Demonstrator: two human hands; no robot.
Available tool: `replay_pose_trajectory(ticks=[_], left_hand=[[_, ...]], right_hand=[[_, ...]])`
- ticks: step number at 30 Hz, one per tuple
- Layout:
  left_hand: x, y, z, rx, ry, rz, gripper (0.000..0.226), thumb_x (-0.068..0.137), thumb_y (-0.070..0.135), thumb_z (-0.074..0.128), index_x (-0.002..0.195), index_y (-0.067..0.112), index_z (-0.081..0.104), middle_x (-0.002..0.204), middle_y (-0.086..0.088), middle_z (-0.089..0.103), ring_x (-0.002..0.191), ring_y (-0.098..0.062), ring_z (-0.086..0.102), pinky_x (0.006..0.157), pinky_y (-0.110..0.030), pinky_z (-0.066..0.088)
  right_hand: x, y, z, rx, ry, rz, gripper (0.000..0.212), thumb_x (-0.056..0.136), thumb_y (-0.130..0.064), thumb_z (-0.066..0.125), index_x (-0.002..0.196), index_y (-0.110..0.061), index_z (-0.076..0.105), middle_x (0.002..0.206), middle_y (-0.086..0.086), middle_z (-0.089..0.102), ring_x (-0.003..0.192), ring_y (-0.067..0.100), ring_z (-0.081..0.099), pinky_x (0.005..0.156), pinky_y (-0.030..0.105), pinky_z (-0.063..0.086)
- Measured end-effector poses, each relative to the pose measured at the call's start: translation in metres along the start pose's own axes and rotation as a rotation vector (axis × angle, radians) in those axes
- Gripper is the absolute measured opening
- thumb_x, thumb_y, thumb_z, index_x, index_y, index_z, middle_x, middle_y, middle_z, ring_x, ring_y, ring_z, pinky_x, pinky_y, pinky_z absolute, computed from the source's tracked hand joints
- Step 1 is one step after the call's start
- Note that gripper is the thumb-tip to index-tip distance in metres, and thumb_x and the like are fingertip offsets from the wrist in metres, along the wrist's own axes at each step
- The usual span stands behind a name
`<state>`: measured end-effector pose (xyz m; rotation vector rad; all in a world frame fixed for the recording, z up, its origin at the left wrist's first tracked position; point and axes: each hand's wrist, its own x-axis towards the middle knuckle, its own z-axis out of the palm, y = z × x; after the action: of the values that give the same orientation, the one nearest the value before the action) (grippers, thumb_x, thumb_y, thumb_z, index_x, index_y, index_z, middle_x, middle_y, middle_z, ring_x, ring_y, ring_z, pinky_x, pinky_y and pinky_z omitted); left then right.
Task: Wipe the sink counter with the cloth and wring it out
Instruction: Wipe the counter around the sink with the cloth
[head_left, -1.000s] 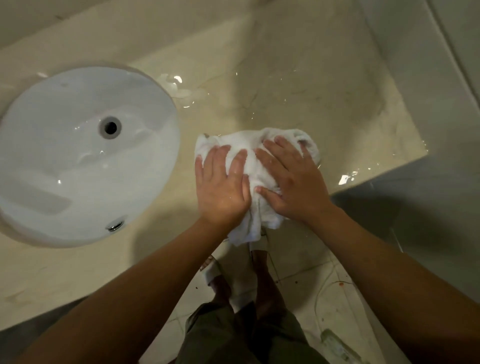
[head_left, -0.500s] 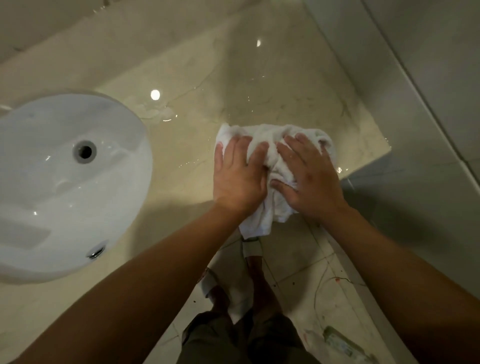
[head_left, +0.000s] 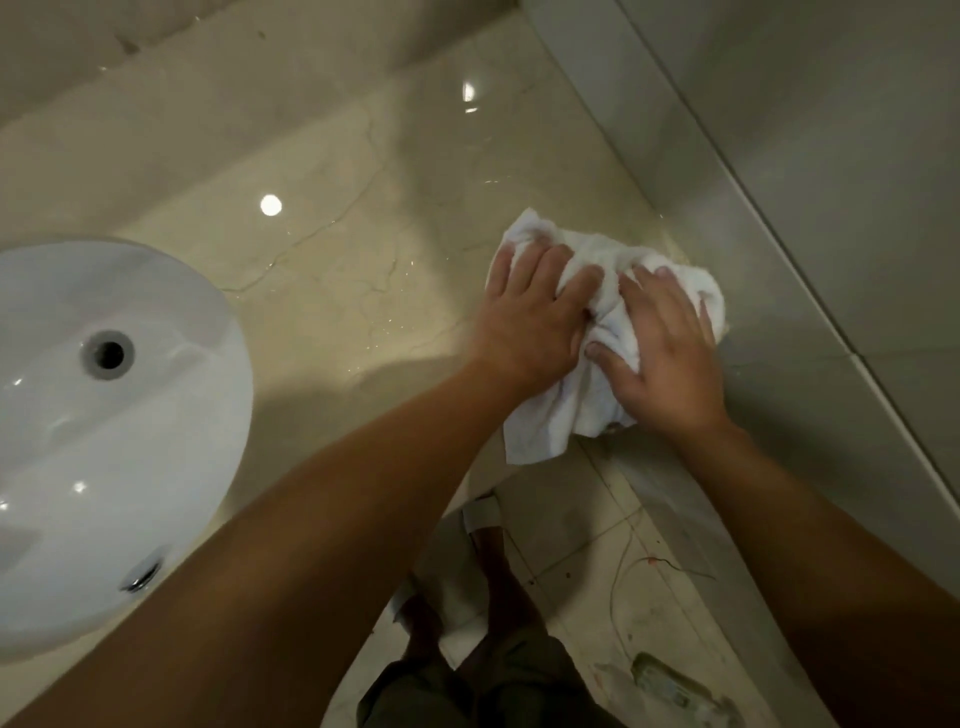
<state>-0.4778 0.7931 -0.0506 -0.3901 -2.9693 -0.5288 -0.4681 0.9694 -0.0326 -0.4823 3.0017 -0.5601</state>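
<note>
Nearest you, below the counter edge, your feet in sandals (head_left: 485, 525) stand on the pale tiled floor (head_left: 582, 525), and a crumpled clear plastic bottle (head_left: 675, 686) lies on the tiles to the right of them; any label on it is too blurred to read.

Above that, your two hands lie side by side on the bunched white terry cloth (head_left: 602, 291). Your left hand (head_left: 535, 317) presses flat on its left part, fingers straight and close together, the tips at the cloth's far edge. Your right hand (head_left: 662, 348) presses on its right part, fingers spread a little, the thumb tucked into a fold between the hands. Neither hand closes round the fabric.

The cloth sits at the right-hand end of the glossy beige marble counter (head_left: 363, 291), against the grey tiled side wall (head_left: 805, 208), with one tail hanging over the near edge. The round white ceramic basin (head_left: 171, 441) stands well to the left of the cloth. Beads of water glint on the counter between basin and cloth.
</note>
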Motion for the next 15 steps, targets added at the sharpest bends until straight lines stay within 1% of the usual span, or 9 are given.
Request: replay_pose_trajectory(ticks=[2,6,9,11,15], left_hand=[[0.011,-0.004,0.002,0.009,-0.031,0.029,0.050,0.088,0.047,0.040,0.124,0.019,0.060,0.129,-0.017,0.059,0.126,-0.038,0.050,0.110,-0.053,0.030],[0.032,-0.015,0.001,0.042,-0.097,0.075,0.053,0.090,0.051,0.037,0.130,0.021,0.055,0.135,-0.012,0.054,0.130,-0.033,0.045,0.112,-0.051,0.027],[0.048,-0.028,0.003,0.013,-0.040,0.138,0.049,0.089,0.047,0.042,0.123,0.018,0.061,0.127,-0.013,0.059,0.123,-0.035,0.051,0.108,-0.050,0.031],[0.057,-0.037,0.004,0.015,-0.004,0.154,0.046,0.088,0.043,0.044,0.122,0.017,0.062,0.125,-0.012,0.060,0.122,-0.035,0.052,0.107,-0.050,0.032],[0.065,-0.055,-0.005,0.022,0.042,0.104,0.049,0.089,0.042,0.037,0.126,0.020,0.059,0.128,-0.009,0.058,0.124,-0.031,0.050,0.109,-0.044,0.029]], right_hand=[[0.006,0.002,0.000,0.007,0.021,0.017,0.073,0.092,-0.057,0.043,0.150,-0.013,0.035,0.155,0.012,0.038,0.148,0.028,0.026,0.120,0.052,0.010],[0.021,0.000,0.002,0.025,0.039,0.071,0.075,0.090,-0.058,0.042,0.149,-0.011,0.037,0.156,0.012,0.037,0.147,0.029,0.027,0.118,0.057,0.016],[0.033,-0.009,0.006,0.050,0.051,0.154,0.076,0.089,-0.058,0.041,0.151,-0.014,0.033,0.158,0.008,0.034,0.149,0.026,0.022,0.118,0.050,0.012],[0.041,-0.015,0.009,0.042,0.078,0.182,0.074,0.091,-0.055,0.044,0.152,-0.015,0.032,0.158,0.007,0.033,0.149,0.025,0.021,0.119,0.049,0.011],[0.065,-0.025,0.013,0.039,0.066,0.186,0.070,0.095,-0.050,0.050,0.153,-0.017,0.029,0.160,0.005,0.029,0.150,0.024,0.017,0.120,0.048,0.008]])
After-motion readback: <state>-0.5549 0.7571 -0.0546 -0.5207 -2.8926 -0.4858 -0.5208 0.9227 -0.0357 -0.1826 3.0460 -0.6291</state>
